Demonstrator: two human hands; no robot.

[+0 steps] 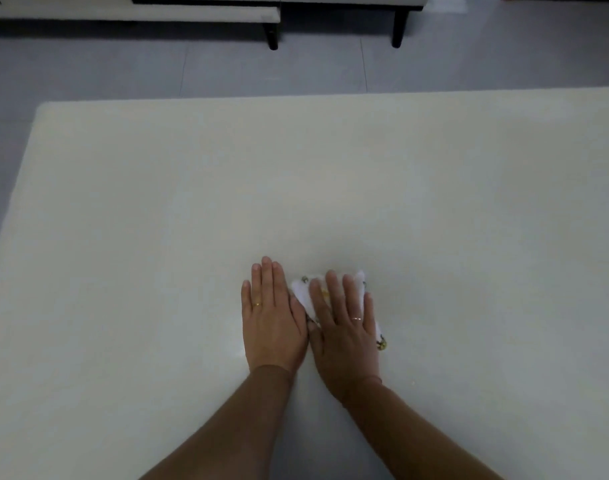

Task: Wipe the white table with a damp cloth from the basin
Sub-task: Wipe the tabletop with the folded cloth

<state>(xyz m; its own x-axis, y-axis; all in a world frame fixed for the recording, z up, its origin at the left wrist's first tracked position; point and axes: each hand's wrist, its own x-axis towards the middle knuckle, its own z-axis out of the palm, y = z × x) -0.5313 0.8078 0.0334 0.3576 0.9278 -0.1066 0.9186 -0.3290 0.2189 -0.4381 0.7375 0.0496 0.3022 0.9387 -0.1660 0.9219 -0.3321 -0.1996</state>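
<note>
The white table (157, 220) fills most of the head view. A small white cloth (302, 295) with a patterned edge lies flat on it near the middle. My right hand (344, 323) presses down on the cloth with straight fingers and covers most of it. My left hand (273, 317) lies flat on the bare table just left of the cloth, its thumb side against my right hand. The basin is not in view.
Beyond the table's far edge is grey tiled floor (227, 67). A pale sofa or bench with black legs (272, 36) stands at the top of the view. The table's left edge runs diagonally at the left.
</note>
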